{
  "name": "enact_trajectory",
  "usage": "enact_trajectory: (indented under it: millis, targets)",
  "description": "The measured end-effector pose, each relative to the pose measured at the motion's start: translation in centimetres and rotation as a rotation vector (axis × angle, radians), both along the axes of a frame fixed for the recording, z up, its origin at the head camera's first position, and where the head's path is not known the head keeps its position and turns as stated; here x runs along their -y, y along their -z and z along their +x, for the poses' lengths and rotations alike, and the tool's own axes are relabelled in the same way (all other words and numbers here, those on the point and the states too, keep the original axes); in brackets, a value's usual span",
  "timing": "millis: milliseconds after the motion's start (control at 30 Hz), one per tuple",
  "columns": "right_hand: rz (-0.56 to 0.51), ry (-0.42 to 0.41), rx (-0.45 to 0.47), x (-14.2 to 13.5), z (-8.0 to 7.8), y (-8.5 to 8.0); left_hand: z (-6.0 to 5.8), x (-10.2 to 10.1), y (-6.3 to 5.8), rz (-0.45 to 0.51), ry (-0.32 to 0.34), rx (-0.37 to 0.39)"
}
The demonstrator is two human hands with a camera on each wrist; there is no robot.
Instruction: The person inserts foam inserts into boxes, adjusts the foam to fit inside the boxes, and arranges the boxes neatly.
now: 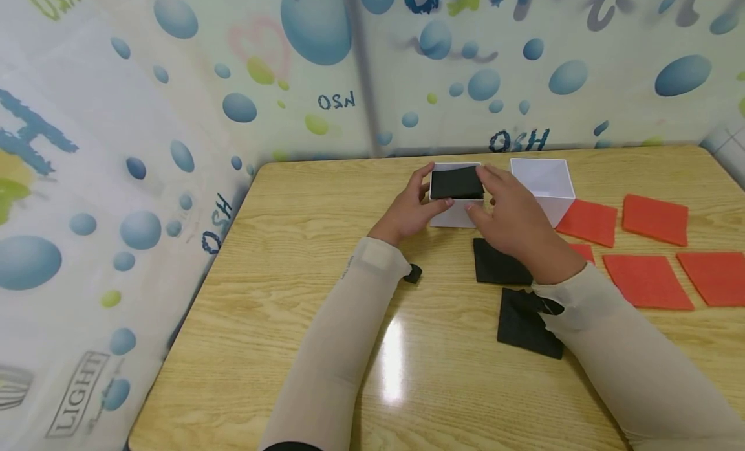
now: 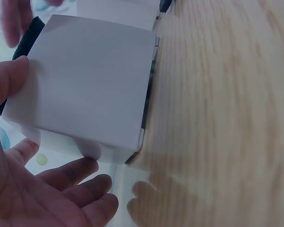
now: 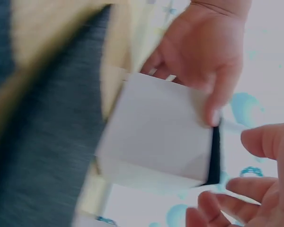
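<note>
A white box (image 1: 456, 214) stands open at the top near the table's back edge. In it lies a folded black cloth (image 1: 457, 182), which sticks up above the rim in both wrist views. My left hand (image 1: 403, 210) holds the box, thumb on the front face at the rim and fingers along the left side. On the other side is my right hand (image 1: 512, 211), thumb and fingers spread around the box's right end. A gap shows between those fingers and the cloth in the right wrist view, where my right hand (image 3: 262, 175) appears at lower right.
A second white box (image 1: 541, 177) stands open to the right. Two black cloths, one nearer the boxes (image 1: 497, 263) and one closer to me (image 1: 524, 328), lie by my right forearm. Several red cloths (image 1: 654, 219) spread across the table's right side. A patterned curtain (image 1: 407, 82) hangs behind.
</note>
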State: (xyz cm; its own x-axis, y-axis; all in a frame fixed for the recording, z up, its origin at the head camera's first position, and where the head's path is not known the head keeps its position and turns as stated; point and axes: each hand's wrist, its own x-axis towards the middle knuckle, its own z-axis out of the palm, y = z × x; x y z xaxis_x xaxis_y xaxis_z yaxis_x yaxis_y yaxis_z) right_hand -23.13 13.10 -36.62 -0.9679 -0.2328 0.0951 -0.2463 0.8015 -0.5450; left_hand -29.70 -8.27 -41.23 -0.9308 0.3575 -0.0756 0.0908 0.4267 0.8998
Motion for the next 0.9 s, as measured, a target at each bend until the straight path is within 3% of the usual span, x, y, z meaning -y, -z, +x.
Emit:
enact_trajectory:
  millis: [100,200,367,633,900]
  targets:
    - [0.095,-0.057,-0.033,-0.3,0.6,-1.0,-0.1,-0.1,0.0,0.000,0.000,-0.002]
    - [0.183,-0.165,-0.028,-0.6,0.8,-1.7,-0.1,-0.1,-0.1,-0.003,0.001,-0.002]
    - [0.270,-0.308,-0.021,-0.8,0.5,-1.4,-0.1,-0.1,0.0,-0.003,0.001,-0.003]
    - [0.295,-0.348,-0.057,-0.6,0.1,-0.3,-0.1,-0.1,0.2,-0.002,-0.002,-0.025]
    - [0.304,-0.310,-0.041,0.0,-0.1,0.3,0.1,0.0,0.0,-0.006,0.003,-0.027]
